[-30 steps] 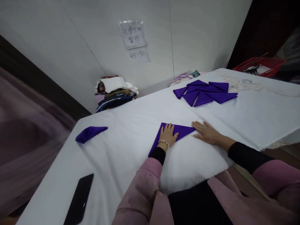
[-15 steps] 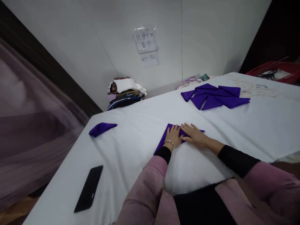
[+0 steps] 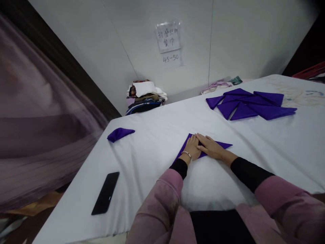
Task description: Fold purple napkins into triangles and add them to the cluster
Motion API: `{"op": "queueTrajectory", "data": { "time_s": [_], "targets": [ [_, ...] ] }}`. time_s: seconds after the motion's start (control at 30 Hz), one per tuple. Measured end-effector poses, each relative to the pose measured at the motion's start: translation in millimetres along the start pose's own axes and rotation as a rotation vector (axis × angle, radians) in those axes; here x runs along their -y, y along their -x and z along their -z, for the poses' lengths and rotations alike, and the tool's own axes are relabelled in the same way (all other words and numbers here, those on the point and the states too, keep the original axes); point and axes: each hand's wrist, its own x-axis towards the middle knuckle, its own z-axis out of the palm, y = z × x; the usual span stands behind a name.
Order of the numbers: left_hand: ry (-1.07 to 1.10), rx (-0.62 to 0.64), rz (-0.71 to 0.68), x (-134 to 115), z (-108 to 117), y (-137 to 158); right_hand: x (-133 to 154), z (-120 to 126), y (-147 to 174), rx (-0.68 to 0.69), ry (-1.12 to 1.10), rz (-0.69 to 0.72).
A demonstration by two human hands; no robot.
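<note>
A folded purple napkin [image 3: 223, 144] lies on the white tablecloth in front of me, its right tip pointing out past my hands. My left hand [image 3: 192, 149] rests flat on its left part with fingers stretched forward and a bracelet at the wrist. Beside it, my right hand [image 3: 210, 147] presses down flat, its fingertips meeting the left hand's fingers near the napkin's top edge. The middle of the napkin is hidden under both hands.
Several folded purple napkins [image 3: 254, 105] overlap at the back right. One more folded piece [image 3: 120, 134] sits at the left edge, with a black phone [image 3: 106, 193] nearer me. A clothes pile [image 3: 146, 98] stands beyond the far edge, below a paper sign [image 3: 169, 39].
My right hand has slid left over the napkin, closer against my left hand, so more of the right tip shows. The whole view has shifted slightly.
</note>
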Motion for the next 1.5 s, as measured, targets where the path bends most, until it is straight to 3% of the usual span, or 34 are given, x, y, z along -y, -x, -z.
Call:
{"op": "queueTrajectory", "data": {
  "time_s": [0.17,0.43,0.6,0.77,0.97,1.27,1.5],
  "targets": [
    [-0.02,-0.018,0.006,20.4,4.0,12.5,0.5,-5.5,-2.1,0.01,0.109,-0.001],
    [0.039,-0.049,0.232,78.6,12.3,63.7,0.0,-6.3,-2.3,0.021,0.211,0.001],
    [0.315,-0.245,0.494,107.0,28.2,100.2,-1.7,-5.7,-1.3,0.026,0.24,0.015],
    [0.405,-0.354,0.559,85.5,26.9,133.5,-3.3,-7.2,-1.1,0.031,0.257,0.013],
    [0.519,-0.498,0.417,51.8,4.1,159.4,-4.7,-8.0,-0.4,0.049,0.258,0.009],
    [0.485,-0.455,0.452,53.9,3.4,155.9,-7.0,-9.5,-0.4,0.042,0.276,0.006],
    [0.513,-0.52,0.357,57.3,-2.0,157.6,-5.2,-8.2,-0.1,0.054,0.279,-0.003]
  ]
}}
